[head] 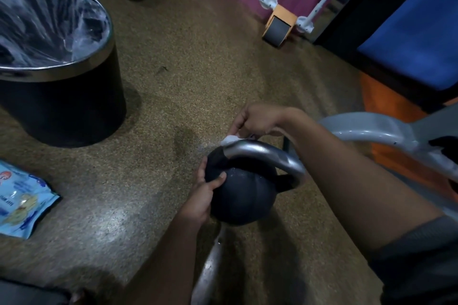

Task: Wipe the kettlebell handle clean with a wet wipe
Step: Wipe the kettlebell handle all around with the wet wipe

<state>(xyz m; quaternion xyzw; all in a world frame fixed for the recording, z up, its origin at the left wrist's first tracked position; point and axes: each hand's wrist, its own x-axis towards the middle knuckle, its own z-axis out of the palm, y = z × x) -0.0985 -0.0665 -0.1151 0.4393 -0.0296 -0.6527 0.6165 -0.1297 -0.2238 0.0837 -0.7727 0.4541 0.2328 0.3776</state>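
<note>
A black kettlebell [244, 198] with a silver handle [267, 156] stands on the speckled floor in the lower middle of the head view. My left hand [203, 195] grips the left side of its round body, thumb on top. My right hand [255, 120] reaches over from the right and pinches a white wet wipe [229, 140], pressing it against the far left end of the handle. Most of the wipe is hidden under my fingers.
A black bin [62, 106] with a clear liner stands at the left. A blue wet wipe pack [22, 200] lies at the left edge. An orange ab roller [280, 23] sits at the back. A grey metal frame [371, 128] and blue pad [421, 39] stand on the right.
</note>
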